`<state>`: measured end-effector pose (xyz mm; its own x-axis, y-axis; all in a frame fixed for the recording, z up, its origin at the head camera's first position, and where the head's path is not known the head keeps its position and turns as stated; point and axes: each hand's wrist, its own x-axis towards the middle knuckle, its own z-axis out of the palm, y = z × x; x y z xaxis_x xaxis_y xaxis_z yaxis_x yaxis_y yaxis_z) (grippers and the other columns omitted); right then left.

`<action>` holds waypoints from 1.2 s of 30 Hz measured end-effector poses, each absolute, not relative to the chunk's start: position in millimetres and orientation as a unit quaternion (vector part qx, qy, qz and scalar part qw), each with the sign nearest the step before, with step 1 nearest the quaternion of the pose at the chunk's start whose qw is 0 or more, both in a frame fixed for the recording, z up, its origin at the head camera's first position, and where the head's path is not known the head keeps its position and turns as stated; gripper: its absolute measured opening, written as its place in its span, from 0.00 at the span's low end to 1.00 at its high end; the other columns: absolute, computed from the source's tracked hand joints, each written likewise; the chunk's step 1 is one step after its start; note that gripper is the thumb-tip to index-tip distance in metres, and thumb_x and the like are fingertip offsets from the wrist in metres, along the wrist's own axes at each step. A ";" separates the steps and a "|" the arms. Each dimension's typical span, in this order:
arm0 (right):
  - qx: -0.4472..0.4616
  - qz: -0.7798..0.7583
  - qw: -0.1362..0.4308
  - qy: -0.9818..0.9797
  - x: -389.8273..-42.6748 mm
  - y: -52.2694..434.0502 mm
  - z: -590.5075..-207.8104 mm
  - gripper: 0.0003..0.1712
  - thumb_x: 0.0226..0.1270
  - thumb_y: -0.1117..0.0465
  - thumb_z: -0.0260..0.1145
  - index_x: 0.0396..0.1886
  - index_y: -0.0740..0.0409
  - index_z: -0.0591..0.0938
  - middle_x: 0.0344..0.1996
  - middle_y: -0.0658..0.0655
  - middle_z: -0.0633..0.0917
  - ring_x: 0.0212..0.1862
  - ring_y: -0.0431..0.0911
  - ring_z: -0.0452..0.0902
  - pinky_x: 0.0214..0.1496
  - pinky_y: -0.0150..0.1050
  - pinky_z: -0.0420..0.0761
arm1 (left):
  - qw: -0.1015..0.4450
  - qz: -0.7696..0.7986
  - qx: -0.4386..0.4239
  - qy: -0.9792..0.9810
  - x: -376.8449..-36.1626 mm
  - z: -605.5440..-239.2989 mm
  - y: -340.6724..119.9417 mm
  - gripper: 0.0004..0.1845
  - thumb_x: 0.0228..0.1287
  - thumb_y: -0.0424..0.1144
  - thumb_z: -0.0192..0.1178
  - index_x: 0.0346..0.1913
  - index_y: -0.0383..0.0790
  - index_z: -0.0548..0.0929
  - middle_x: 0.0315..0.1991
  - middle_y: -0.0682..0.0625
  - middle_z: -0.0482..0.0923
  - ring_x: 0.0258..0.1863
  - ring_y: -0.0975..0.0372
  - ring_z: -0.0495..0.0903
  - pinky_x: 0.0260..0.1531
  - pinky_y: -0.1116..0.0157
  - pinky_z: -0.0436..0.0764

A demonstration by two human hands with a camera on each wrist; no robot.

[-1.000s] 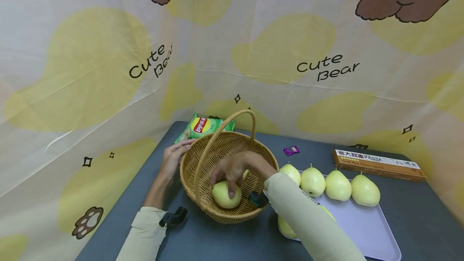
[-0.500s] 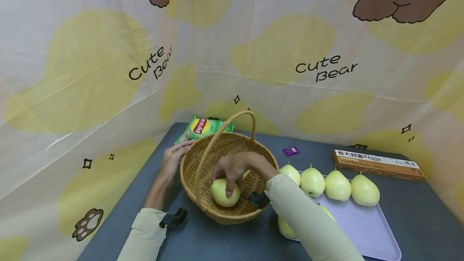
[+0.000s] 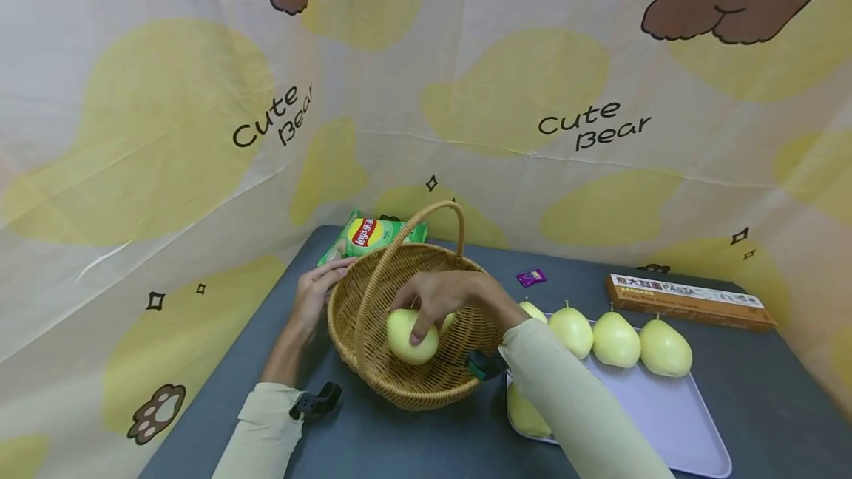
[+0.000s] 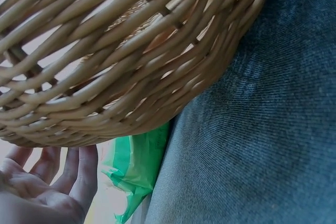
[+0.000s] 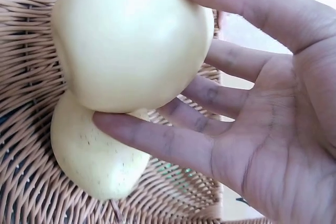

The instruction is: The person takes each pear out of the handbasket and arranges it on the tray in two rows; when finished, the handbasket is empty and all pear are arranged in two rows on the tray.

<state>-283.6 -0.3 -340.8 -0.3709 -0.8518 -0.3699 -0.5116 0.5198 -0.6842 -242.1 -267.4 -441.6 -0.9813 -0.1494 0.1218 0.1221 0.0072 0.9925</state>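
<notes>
My right hand [image 3: 433,305] grips a pale green pear [image 3: 402,335] inside the wicker basket [image 3: 426,383], holding it just above the bottom. In the right wrist view the fingers [image 5: 157,140] curl under that pear [image 5: 131,40], and a second pear [image 5: 94,156] lies below it on the basket weave [image 5: 26,77]. My left hand [image 3: 318,288] rests with straight fingers against the basket's left rim. In the left wrist view those fingers [image 4: 52,177] show beside the basket wall [image 4: 131,61].
A lilac tray [image 3: 665,420] to the right carries a row of pears [image 3: 615,338] and one more [image 3: 526,416] at its near left corner. A green crisp bag [image 3: 362,235] lies behind the basket, with a purple wrapper [image 3: 532,276] and a pasta box [image 3: 688,300] at the back right.
My right hand has raised the pear a little off the basket floor and brought it slightly further in. The left hand has stayed on the rim.
</notes>
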 end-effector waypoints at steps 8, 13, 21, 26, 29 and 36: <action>-0.427 -0.271 0.322 0.801 -281.1 17.2 -335.3 0.39 0.60 0.57 0.81 0.72 0.56 0.80 0.59 0.52 0.85 0.60 0.46 0.79 0.58 0.39 0.83 | 0.100 -0.702 0.009 -0.705 -242.2 -441.9 -267.9 0.21 0.80 0.44 0.59 0.65 0.34 0.85 0.53 0.50 0.88 0.43 0.64 0.89 0.39 0.66 0.90; -0.434 -0.284 0.297 0.802 -277.1 28.6 -331.4 0.41 0.60 0.54 0.79 0.74 0.53 0.79 0.61 0.53 0.84 0.61 0.47 0.79 0.63 0.43 0.81 | 0.101 -0.701 0.006 -0.706 -242.7 -442.1 -268.2 0.22 0.80 0.44 0.59 0.66 0.34 0.85 0.54 0.51 0.88 0.45 0.64 0.88 0.40 0.66 0.90; -0.405 -0.319 0.251 0.819 -267.1 50.2 -330.6 0.41 0.62 0.48 0.78 0.75 0.49 0.78 0.61 0.48 0.84 0.61 0.46 0.80 0.65 0.46 0.81 | 0.095 -0.701 0.004 -0.707 -242.8 -443.1 -268.2 0.22 0.81 0.45 0.58 0.66 0.34 0.84 0.52 0.54 0.88 0.43 0.65 0.89 0.39 0.67 0.90; -0.382 -0.355 0.244 0.818 -262.2 67.2 -332.1 0.42 0.62 0.47 0.77 0.75 0.49 0.77 0.59 0.51 0.84 0.61 0.48 0.80 0.64 0.49 0.81 | 0.097 -0.699 0.004 -0.709 -242.7 -443.4 -268.6 0.22 0.81 0.45 0.58 0.66 0.34 0.85 0.52 0.55 0.88 0.44 0.64 0.89 0.38 0.67 0.89; -0.378 -0.362 0.232 0.820 -260.2 78.1 -334.8 0.41 0.62 0.45 0.77 0.74 0.49 0.78 0.58 0.50 0.84 0.60 0.47 0.80 0.63 0.49 0.81 | 0.098 -0.699 0.006 -0.709 -242.5 -443.6 -268.6 0.22 0.81 0.45 0.58 0.66 0.35 0.85 0.53 0.54 0.88 0.45 0.62 0.89 0.38 0.67 0.90; -0.362 -0.397 0.207 0.818 -250.7 103.9 -337.0 0.41 0.65 0.44 0.77 0.74 0.51 0.75 0.60 0.49 0.84 0.63 0.47 0.80 0.67 0.51 0.78 | 0.095 -0.703 0.009 -0.705 -242.8 -443.3 -266.8 0.22 0.81 0.45 0.58 0.67 0.35 0.84 0.55 0.50 0.87 0.47 0.62 0.89 0.40 0.67 0.89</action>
